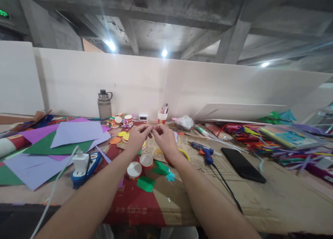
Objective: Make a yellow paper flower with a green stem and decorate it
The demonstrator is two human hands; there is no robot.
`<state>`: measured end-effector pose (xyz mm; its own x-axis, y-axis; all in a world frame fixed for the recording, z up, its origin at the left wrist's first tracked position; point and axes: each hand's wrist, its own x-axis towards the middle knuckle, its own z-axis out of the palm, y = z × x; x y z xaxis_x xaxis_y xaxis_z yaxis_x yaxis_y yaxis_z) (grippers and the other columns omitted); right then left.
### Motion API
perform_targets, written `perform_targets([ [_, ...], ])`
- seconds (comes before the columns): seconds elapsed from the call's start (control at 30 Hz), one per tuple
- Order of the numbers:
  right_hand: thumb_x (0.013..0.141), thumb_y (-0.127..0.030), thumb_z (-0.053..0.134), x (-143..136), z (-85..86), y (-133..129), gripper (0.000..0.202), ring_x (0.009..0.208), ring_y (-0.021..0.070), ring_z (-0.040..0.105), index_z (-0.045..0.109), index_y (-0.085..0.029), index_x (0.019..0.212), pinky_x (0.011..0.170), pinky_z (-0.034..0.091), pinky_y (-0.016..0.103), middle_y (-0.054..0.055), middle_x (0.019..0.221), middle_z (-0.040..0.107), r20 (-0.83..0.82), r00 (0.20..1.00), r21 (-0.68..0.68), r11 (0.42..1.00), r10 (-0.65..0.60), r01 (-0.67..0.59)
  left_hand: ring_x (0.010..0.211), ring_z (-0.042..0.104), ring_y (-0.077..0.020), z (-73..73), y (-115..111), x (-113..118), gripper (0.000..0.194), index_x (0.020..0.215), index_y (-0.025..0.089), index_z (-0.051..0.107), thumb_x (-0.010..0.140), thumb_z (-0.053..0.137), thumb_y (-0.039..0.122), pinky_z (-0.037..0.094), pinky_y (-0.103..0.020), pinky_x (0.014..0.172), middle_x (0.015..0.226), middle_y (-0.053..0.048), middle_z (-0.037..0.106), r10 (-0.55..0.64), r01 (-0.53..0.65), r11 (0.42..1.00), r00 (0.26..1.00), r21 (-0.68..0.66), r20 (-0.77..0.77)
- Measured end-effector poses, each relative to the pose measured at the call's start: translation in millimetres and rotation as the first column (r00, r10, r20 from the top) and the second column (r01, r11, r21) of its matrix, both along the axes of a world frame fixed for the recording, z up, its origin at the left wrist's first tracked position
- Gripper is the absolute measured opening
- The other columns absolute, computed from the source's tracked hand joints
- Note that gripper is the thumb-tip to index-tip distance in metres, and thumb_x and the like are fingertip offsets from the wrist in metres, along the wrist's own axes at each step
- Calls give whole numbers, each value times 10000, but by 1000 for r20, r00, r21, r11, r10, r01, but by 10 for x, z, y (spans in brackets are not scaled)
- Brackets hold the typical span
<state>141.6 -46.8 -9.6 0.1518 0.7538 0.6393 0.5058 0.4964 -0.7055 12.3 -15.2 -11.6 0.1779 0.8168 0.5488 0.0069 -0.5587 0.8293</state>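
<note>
My left hand [137,138] and my right hand [165,139] meet over the middle of the cardboard, thumbs and fingertips pinched close together. Whatever lies between the fingertips is too small or hidden to make out. Just below the hands stand two white-topped paper cups [134,170] cut low, beside green paper pieces [146,184] and a light-blue paper star [170,176]. Partly behind my right wrist is a yellow ring [185,153], perhaps a tape roll or scissor handle. Left of my left hand lie orange [115,140] and yellow paper discs [121,133].
A blue glue gun [208,156] and a black phone [243,164] lie at right, before colourful pipe cleaners [244,135]. Paper sheets [78,133] and a blue power strip [87,169] occupy the left. Behind stand a bottle [104,109] and a pen cup [162,117].
</note>
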Motion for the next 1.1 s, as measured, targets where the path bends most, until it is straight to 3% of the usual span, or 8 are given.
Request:
perform_targets([
  [0.17, 828, -355, 575, 12, -42, 55, 176, 760, 180, 565, 627, -199, 766, 699, 430, 306, 42, 807, 639, 52, 998, 69, 997, -48, 44, 510, 448, -88, 8, 20, 12, 284, 859, 175, 733, 727, 704, 425, 307, -210, 457, 596, 24, 555, 41, -19, 991, 986, -135, 163],
  [0.3, 808, -356, 599, 32, -74, 94, 163, 842, 204, 557, 642, -201, 781, 720, 443, 324, 68, 896, 614, 62, 994, 75, 994, -88, 84, 475, 350, -57, 18, 34, 21, 320, 845, 167, 722, 674, 753, 437, 235, -196, 433, 549, 55, 454, -22, 90, 972, 954, -215, 298],
  [0.47, 807, -353, 597, 21, -72, 76, 158, 822, 200, 584, 638, -201, 811, 704, 458, 321, 61, 879, 641, 17, 1000, 41, 999, -26, 26, 475, 346, -47, 38, 33, 27, 323, 805, 155, 712, 625, 792, 412, 228, -184, 437, 537, 53, 452, -62, 173, 951, 918, -256, 391],
  [0.73, 806, -417, 609, -25, 24, -6, 256, 794, 170, 612, 592, -196, 933, 675, 481, 285, 46, 900, 672, -244, 959, 27, 989, 145, -143, 478, 341, -43, 82, 5, 24, 310, 778, 155, 704, 613, 803, 399, 224, -185, 438, 548, 51, 467, -56, 180, 951, 901, -253, 431],
  [0.83, 782, -418, 633, -41, 42, -3, 304, 824, 169, 621, 599, -195, 985, 726, 494, 298, 58, 945, 679, -241, 948, 31, 978, 207, -206, 485, 352, -46, 72, 13, 23, 300, 784, 159, 710, 636, 784, 410, 228, -192, 439, 580, 38, 508, -74, 184, 955, 909, -234, 410],
  [0.97, 762, -411, 653, -64, 36, -1, 296, 849, 180, 625, 639, -196, 965, 755, 489, 310, 56, 945, 696, -209, 957, 36, 980, 200, -196, 504, 375, -51, 39, 29, 31, 300, 817, 169, 737, 661, 764, 424, 272, -204, 453, 678, 18, 578, -92, 156, 972, 942, -179, 324],
  [1.1, 774, -448, 628, -71, 31, -24, 290, 745, 180, 618, 668, -190, 902, 635, 477, 290, 47, 827, 700, -271, 943, -4, 980, 192, -200, 488, 338, -45, 12, 40, 41, 283, 811, 178, 748, 671, 757, 423, 250, -212, 436, 685, 22, 565, -121, 170, 976, 942, -134, 313],
])
